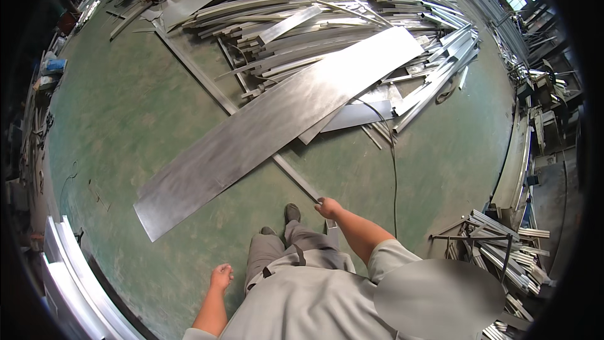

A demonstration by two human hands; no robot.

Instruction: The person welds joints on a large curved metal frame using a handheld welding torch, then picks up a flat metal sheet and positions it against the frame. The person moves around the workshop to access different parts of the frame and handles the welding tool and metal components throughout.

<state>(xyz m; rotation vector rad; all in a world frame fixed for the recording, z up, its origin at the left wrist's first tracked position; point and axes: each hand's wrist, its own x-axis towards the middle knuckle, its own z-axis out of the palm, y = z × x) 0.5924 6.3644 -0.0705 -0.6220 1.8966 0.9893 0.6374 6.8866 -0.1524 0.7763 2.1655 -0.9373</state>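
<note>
My right hand [328, 208] is closed around the near end of a long, narrow metal bar [296, 175]. The bar slants away to the far left, and its middle is hidden by a wide, flat metal sheet [251, 129] lying across it. That sheet runs from the near left up onto a heap of metal profiles, its far end glaring white. Low beside my left leg, my left hand [221, 276] hangs with its fingers curled in and nothing visible in them.
Loose metal profiles [264, 22] form a large heap ahead. A dark cable [395, 170] trails over the green floor to my right. Offcuts stand in a metal frame [508, 252] at the near right. Long shiny profiles [78, 283] lie at the near left.
</note>
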